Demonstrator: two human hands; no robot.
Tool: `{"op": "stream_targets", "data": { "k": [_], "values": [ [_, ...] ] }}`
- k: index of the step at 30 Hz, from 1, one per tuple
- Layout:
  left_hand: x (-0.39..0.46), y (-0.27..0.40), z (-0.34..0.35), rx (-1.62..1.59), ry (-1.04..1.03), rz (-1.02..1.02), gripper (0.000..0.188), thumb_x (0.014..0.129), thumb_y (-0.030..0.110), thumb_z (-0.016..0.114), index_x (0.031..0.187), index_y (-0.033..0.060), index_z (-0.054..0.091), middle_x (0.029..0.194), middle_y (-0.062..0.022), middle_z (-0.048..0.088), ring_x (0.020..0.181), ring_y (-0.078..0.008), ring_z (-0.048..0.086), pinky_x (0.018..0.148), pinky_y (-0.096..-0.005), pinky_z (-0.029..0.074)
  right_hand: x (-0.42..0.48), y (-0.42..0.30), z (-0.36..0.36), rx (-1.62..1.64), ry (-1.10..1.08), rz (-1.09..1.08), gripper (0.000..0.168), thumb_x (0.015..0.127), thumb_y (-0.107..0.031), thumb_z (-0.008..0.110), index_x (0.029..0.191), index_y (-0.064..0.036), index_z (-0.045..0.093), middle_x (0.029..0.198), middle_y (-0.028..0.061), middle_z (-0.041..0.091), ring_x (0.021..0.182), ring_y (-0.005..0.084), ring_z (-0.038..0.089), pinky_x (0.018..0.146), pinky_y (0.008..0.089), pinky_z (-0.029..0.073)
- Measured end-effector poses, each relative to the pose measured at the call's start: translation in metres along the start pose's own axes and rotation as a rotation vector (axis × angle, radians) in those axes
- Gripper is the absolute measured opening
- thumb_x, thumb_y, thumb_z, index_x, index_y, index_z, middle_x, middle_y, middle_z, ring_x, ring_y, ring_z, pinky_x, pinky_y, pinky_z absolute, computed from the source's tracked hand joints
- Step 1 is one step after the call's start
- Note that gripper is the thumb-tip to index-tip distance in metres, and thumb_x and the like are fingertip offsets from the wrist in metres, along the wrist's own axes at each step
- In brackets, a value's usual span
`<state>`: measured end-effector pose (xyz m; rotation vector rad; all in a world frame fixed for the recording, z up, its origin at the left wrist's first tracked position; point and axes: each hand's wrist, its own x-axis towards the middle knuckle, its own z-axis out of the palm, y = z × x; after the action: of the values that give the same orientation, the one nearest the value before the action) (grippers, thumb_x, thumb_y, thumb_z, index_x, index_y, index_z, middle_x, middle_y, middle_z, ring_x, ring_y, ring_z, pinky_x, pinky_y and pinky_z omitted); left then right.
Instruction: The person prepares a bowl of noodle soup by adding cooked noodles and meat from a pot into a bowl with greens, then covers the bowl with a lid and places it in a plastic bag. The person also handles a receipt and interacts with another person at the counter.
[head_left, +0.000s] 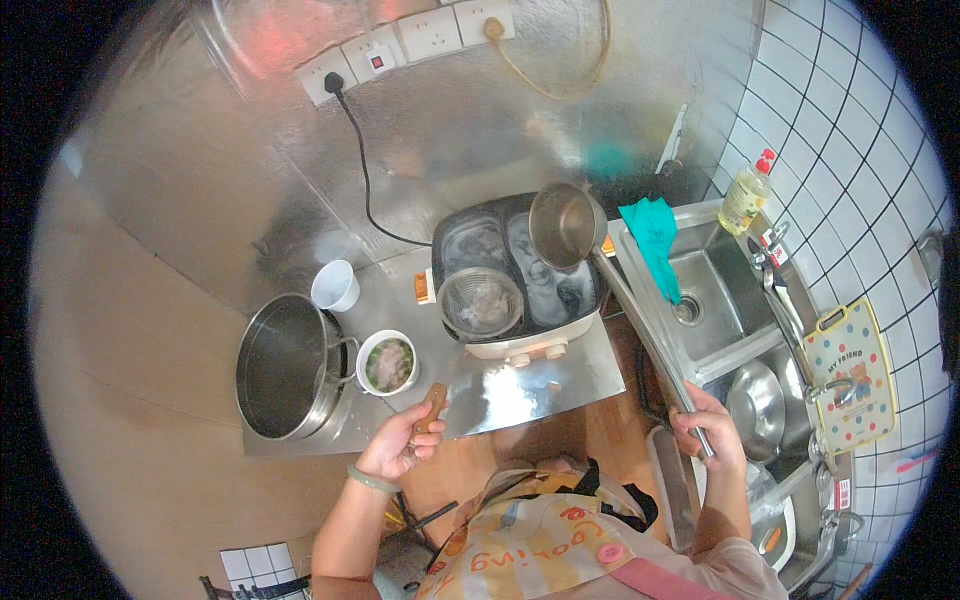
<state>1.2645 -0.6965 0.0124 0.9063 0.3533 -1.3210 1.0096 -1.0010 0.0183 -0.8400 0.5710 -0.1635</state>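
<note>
My left hand (409, 442) grips a wooden handle (431, 411) in front of the counter. It points towards a round wire strainer (480, 304), but the join between them is hard to make out. Pale food lies in the strainer, in the left half of a divided electric pot (525, 341). My right hand (709, 427) is closed round the long steel handle of a ladle (566, 225). The ladle's bowl is tilted above the pot's right half, where cloudy liquid steams. Close to my left hand stands a white bowl (363, 367) with meat and chopped greens.
A large steel pot (330, 405) and a white plastic tub (335, 289) stand left. On the right are a steel sink (712, 289), a teal cloth or glove (652, 232), a soap bottle (744, 199) and a cutting board (855, 390). A power cord (364, 165) runs behind.
</note>
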Motion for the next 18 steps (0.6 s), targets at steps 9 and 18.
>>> {"op": "stream_targets", "data": {
  "k": [9, 18],
  "values": [
    [-0.017, -0.029, -0.015, -0.163, -0.161, 0.181, 0.037, 0.088, 0.024, 0.039, 0.119, 0.0056, 0.035, 0.068, 0.0002, 0.038, 0.041, -0.0024, 0.028, 0.034, -0.0147, 0.022, 0.010, 0.001, 0.015, -0.048, -0.051, 0.019, 0.055, 0.067, 0.001, 0.052, 0.119, 0.002, 0.035, 0.054, 0.0040, 0.043, 0.032, 0.0075, 0.035, 0.029, 0.0182, 0.026],
    [-0.067, -0.061, -0.057, 0.139, 0.431, 0.579, 0.027, 0.087, 0.019, 0.040, 0.113, 0.0089, 0.040, 0.060, -0.0018, 0.041, 0.039, -0.0073, 0.033, 0.034, -0.0183, 0.028, 0.036, 0.008, 0.057, -0.482, -0.135, -0.024, 0.053, 0.068, 0.002, 0.051, 0.120, -0.002, 0.038, 0.057, -0.0011, 0.045, 0.036, 0.0058, 0.040, 0.032, 0.0176, 0.029]
  ]
}}
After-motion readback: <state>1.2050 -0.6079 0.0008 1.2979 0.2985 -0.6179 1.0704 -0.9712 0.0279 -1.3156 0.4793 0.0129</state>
